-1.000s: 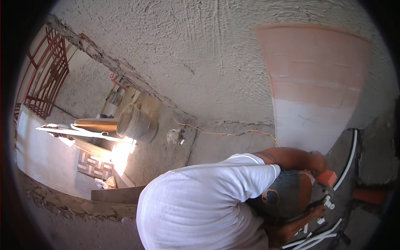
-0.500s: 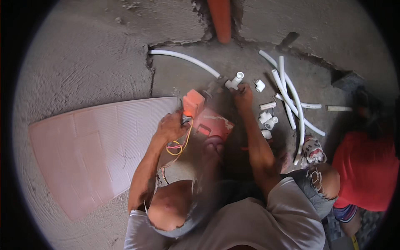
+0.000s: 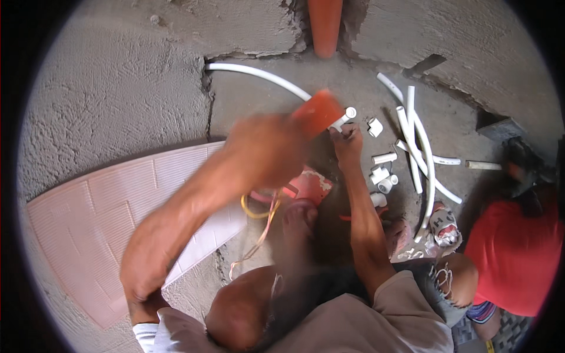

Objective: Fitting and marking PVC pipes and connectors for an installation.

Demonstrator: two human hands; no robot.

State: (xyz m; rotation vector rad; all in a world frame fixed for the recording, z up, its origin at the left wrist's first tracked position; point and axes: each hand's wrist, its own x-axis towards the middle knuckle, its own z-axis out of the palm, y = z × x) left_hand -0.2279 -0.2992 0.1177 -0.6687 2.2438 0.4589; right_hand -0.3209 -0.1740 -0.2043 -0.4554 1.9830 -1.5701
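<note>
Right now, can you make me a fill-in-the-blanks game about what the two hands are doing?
1. The left hand lifts a blurred tool whose colour is ____.
2. The right hand pinches a pipe fitting whose colour is ____.
3. The big pink ribbed tile lies on the floor on the person's ____ side.
Missing words: orange; white; left.

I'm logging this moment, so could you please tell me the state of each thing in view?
left hand: raised, motion-blurred, seemingly gripping the orange tool
right hand: low, pinching the white pipe at its fitted end
white pipe: curved, lying on the floor
loose fittings: scattered, unjoined
cut pipes: loose, crossing each other
pink tile: lying flat, ribbed side up
orange pipe: upright in the wall gap
</note>
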